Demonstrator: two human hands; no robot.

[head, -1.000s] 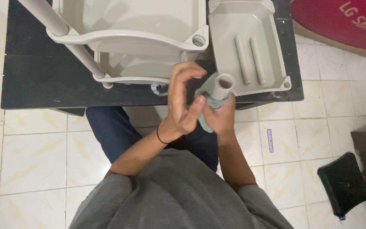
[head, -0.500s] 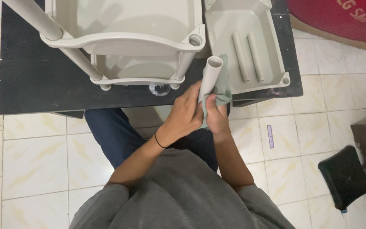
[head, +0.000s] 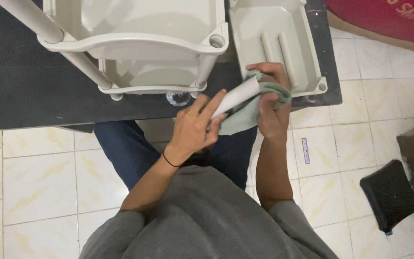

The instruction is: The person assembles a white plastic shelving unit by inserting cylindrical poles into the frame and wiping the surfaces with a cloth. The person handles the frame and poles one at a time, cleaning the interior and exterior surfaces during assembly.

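Evidently the left hand (head: 195,127) gripped the pale tube (head: 235,97) at its lower end, steadying it, while the right hand (head: 271,103) clenched a green cloth (head: 245,112) around its upper end, at two o'clock, over the dark counter's (head: 49,91) edge.

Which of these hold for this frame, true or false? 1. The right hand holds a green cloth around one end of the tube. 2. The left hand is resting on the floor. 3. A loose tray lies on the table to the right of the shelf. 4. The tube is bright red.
1. True: the right hand wraps the cloth around the tube.
2. False: the left hand holds the tube's lower end.
3. True: the tray lies on the table beside the shelf.
4. False: the tube is pale beige.
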